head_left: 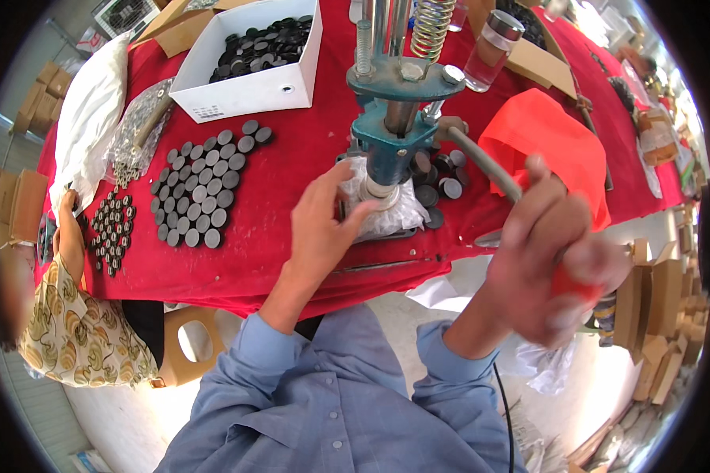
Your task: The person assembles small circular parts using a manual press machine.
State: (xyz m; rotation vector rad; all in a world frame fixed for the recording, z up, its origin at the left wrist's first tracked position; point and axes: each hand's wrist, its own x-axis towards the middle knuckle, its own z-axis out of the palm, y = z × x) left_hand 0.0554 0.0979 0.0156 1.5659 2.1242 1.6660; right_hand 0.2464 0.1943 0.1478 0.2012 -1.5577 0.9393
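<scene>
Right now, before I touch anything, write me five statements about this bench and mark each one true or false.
1. The left hand is beside the blue-green press. True.

2. Both hands are inside the white box. False: the left hand is by the press, and the right hand, blurred, is at the lever.

3. The bench is covered in blue cloth. False: the tablecloth is red.

4. An orange-red cloth lies to the right of the press. True.

5. Only glass jars stand to the left of the left hand. False: grey discs are laid out there.
</scene>
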